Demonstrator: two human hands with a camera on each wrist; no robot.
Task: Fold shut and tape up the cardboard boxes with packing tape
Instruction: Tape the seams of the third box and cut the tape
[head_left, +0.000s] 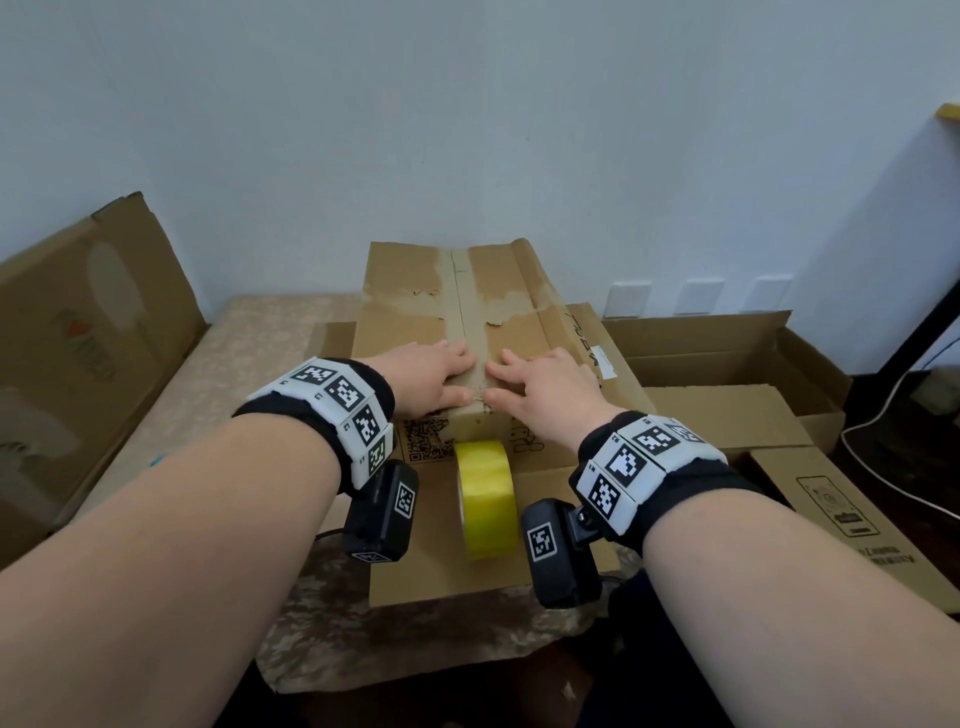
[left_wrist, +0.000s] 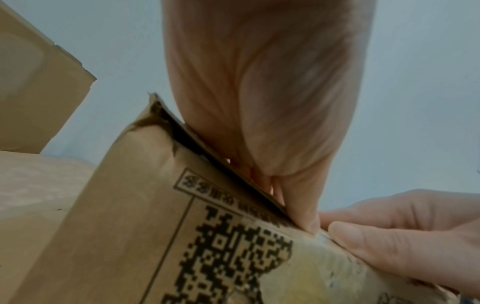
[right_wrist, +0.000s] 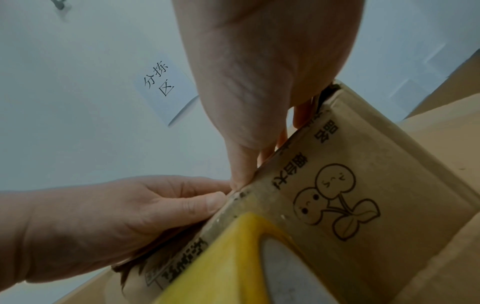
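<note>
We press our left hand (head_left: 434, 376) and right hand (head_left: 540, 383), fingers flat and gripping nothing, on the cardboard box (head_left: 457, 312) atop flattened cartons, likely smoothing the seam. The yellow tape roll (head_left: 485, 499) stands just before it.

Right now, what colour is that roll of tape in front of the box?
Yellow. The roll of tape stands on edge just before the box; the head view shows it best.

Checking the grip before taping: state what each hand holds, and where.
Neither grips anything. The left hand and right hand press flat on the box top, either side of its centre seam, near the front edge.
</note>
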